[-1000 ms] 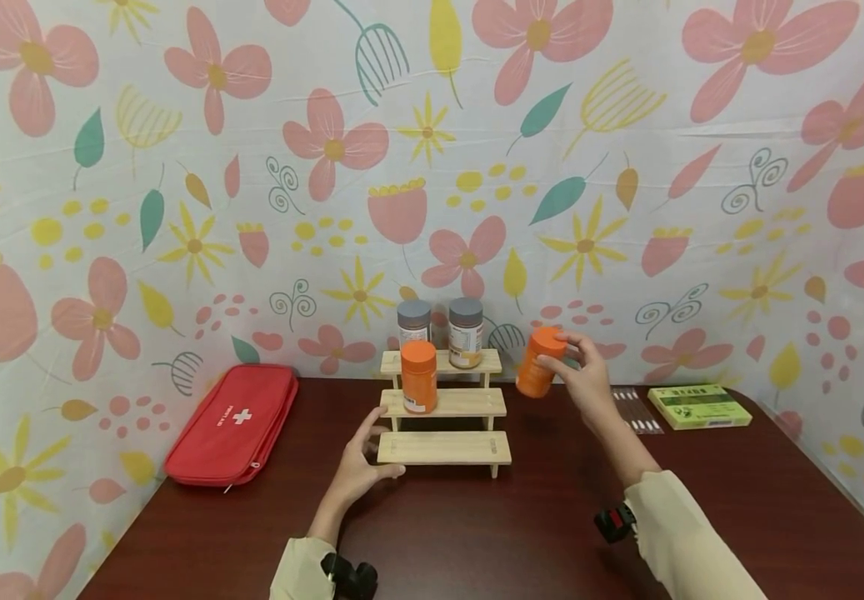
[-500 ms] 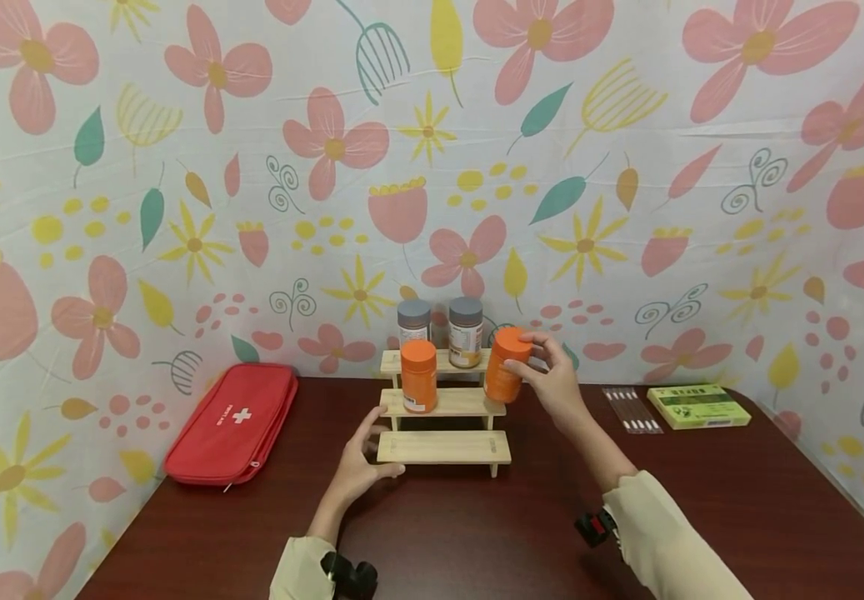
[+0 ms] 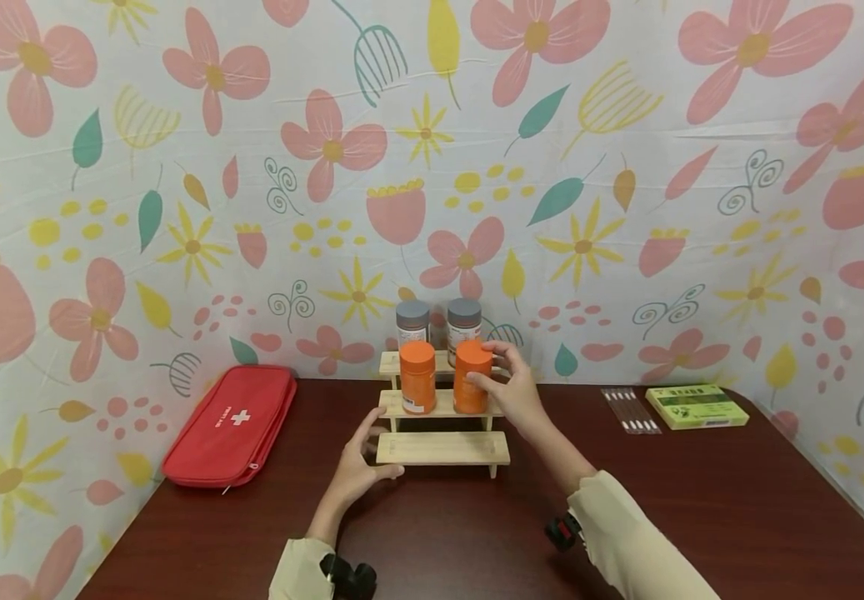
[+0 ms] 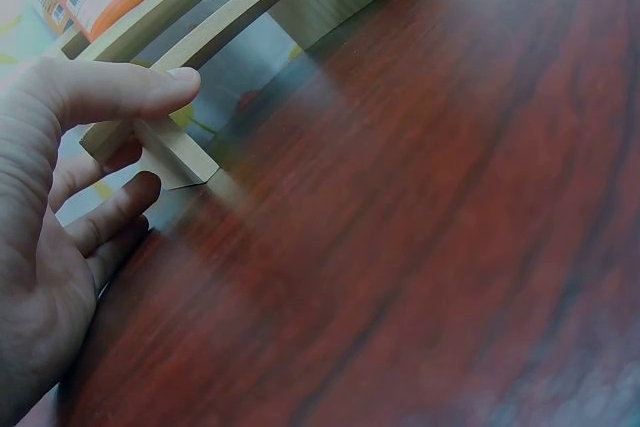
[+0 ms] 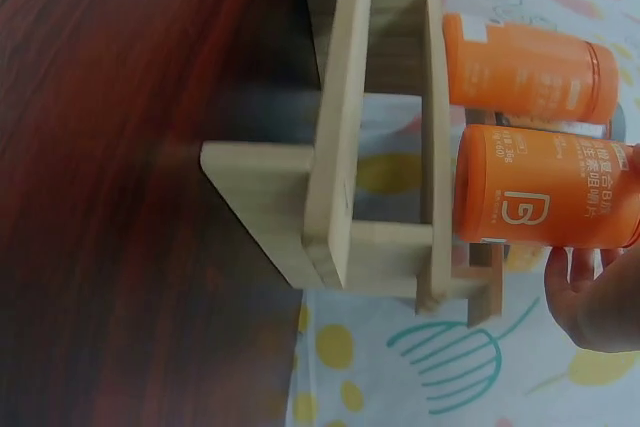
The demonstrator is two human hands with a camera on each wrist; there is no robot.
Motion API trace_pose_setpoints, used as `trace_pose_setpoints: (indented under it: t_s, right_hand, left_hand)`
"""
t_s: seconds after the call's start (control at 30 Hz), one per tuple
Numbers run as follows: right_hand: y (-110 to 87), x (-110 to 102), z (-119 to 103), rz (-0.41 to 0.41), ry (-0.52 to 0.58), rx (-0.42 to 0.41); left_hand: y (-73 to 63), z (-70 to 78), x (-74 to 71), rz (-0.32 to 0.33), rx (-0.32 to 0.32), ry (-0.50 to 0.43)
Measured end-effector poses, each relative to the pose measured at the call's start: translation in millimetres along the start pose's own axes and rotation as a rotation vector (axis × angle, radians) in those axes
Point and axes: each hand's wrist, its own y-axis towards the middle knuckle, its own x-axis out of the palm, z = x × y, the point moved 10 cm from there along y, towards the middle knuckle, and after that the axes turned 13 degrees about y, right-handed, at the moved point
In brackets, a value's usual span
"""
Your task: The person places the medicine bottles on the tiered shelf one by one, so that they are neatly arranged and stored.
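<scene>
A three-step wooden stand [image 3: 442,448] stands on the dark table. My left hand [image 3: 357,472] grips its left end; in the left wrist view the thumb [image 4: 150,90] lies along the front edge of the lowest step, with the other fingers behind. My right hand [image 3: 517,396] holds an orange pill bottle [image 3: 469,362] upright at the right part of the middle step, its base right at the board. In the right wrist view this bottle [image 5: 550,187] shows white lettering. Beside it on the same step stands a second orange bottle [image 3: 417,379].
Two grey-capped jars, a left jar [image 3: 412,315] and a right jar [image 3: 465,313], stand on the top step. A red first-aid pouch [image 3: 232,425] lies left. Wrapped cotton swabs [image 3: 630,411] and a green-yellow box [image 3: 696,406] lie right. A patterned cloth [image 3: 589,200] hangs behind.
My right hand has carried the orange bottle leftward from beside the stand onto the middle step, and the bottle has gone from tilted to upright. My left hand has stayed on the stand.
</scene>
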Motion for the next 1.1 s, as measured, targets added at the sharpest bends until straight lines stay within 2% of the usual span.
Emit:
trace_pose_setpoints:
  t_s: [0.37, 1.1]
  right_hand:
    - [0.4, 9.3, 6.5, 0.036, 0.009, 0.003]
    - [3.4, 11.6, 6.1, 0.032, -0.002, 0.013]
  left_hand:
    - [0.1, 1.4, -0.2, -0.01, -0.001, 0.01]
    - [0.6, 1.2, -0.6, -0.013, -0.003, 0.001]
